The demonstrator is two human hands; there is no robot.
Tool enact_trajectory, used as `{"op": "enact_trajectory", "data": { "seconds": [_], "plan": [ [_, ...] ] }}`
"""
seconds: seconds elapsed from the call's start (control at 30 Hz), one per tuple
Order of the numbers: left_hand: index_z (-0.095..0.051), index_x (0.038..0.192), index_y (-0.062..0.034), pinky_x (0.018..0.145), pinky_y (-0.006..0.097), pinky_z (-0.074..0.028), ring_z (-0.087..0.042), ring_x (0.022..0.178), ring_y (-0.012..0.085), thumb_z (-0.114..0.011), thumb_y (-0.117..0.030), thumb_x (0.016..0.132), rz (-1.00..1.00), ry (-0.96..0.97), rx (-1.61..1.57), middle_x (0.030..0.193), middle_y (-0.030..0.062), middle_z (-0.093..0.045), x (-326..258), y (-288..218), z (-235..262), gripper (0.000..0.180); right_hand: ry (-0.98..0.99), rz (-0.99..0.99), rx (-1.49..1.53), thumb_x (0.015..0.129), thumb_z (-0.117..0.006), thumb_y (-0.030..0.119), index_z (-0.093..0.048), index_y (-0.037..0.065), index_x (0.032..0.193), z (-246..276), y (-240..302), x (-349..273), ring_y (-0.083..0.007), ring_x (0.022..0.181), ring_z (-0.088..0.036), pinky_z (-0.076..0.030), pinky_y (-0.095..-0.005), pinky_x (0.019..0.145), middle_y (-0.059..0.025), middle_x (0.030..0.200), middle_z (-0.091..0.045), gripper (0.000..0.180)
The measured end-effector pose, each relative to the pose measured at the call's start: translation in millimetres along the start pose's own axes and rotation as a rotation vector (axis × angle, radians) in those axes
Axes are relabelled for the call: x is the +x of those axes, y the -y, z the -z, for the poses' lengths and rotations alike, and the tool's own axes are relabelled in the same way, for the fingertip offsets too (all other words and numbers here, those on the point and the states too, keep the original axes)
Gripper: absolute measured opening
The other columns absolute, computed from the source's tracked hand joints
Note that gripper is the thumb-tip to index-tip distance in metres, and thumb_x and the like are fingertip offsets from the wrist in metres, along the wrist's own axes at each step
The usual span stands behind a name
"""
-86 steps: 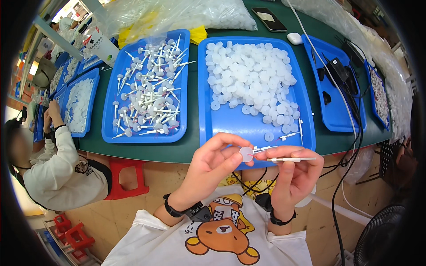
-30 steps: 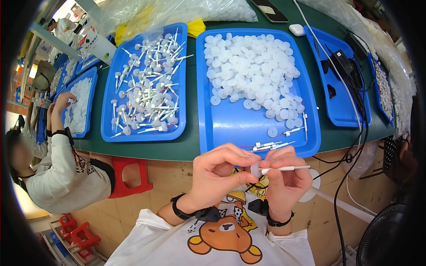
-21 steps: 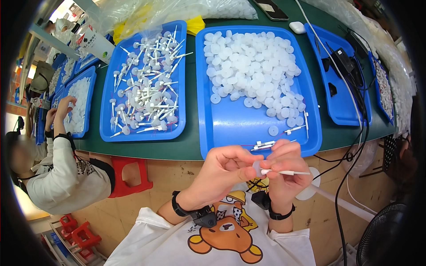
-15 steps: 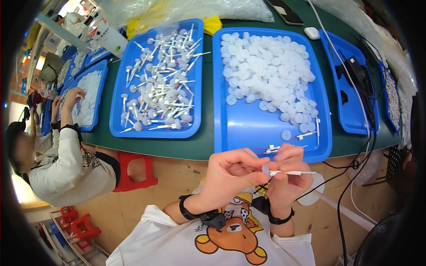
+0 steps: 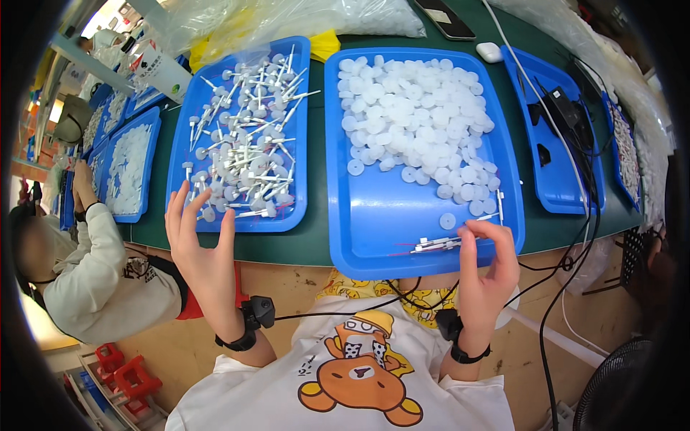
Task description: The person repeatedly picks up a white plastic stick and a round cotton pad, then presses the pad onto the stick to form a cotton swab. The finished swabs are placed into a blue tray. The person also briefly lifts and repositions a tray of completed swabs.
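Note:
My left hand [image 5: 201, 251] hovers at the near edge of the left blue tray [image 5: 303, 187], fingers spread. White rods with round discs and thin red threads [image 5: 251, 144] fill that tray in a heap. My right hand [image 5: 489, 269] reaches over the near right rim of the middle blue tray [image 5: 388, 251]. Its thumb and index fingertips come together beside a small bunch of white rods [image 5: 435, 246]; whatever lies between them is hidden. Translucent white discs [image 5: 424, 108] are piled in the far part of this tray, and one loose disc [image 5: 447, 220] lies near the rods.
A third blue tray [image 5: 560, 194] with a black adapter [image 5: 563, 106] stands on the right, crossed by cables. A phone [image 5: 445, 19], white case [image 5: 489, 52] and plastic bags [image 5: 359, 18] lie behind. On the left, a person [image 5: 79, 251] sits by more trays.
Both hands have parted from the disc and rod they held together. The left went to the left tray and opened; the right moved to the rods in the middle tray.

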State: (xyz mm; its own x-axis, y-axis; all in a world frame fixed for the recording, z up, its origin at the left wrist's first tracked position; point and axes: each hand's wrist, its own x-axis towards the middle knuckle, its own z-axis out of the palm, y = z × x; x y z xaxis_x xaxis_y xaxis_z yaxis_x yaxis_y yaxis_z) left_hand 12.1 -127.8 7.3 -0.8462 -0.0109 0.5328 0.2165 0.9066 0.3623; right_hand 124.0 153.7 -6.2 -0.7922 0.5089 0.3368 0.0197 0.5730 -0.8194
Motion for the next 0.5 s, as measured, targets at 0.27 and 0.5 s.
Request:
{"op": "enact_trajectory", "data": {
  "seconds": [0.27, 0.5],
  "plan": [
    [-0.067, 0.104, -0.0041, 0.098, 0.043, -0.044, -0.057, 0.115, 0.0341, -0.074, 0.0, 0.073, -0.34, 0.37, -0.427, 0.115, 0.0116, -0.062, -12, -79, -20, 0.032, 0.469, 0.346, -0.361, 0.075, -0.07, 0.001, -0.068, 0.003, 0.09, 17, -10, 34, -0.0265, 0.085, -0.054, -0.043, -0.0361, 0.078, -0.0063, 0.083, -0.06, 0.015],
    [-0.062, 0.115, -0.0043, 0.088, 0.041, -0.047, -0.058, 0.1, 0.0331, -0.069, -0.002, 0.081, -0.397, 0.442, -0.464, 0.107, 0.0129, -0.062, -15, -113, -70, 0.035, 0.668, 0.355, -0.308, 0.071, -0.073, 0.003, -0.067, 0.004, 0.087, 10, -9, 48, -0.0265, 0.085, -0.051, -0.045, -0.0372, 0.078, -0.0068, 0.081, -0.055, 0.017]
  ]
}}
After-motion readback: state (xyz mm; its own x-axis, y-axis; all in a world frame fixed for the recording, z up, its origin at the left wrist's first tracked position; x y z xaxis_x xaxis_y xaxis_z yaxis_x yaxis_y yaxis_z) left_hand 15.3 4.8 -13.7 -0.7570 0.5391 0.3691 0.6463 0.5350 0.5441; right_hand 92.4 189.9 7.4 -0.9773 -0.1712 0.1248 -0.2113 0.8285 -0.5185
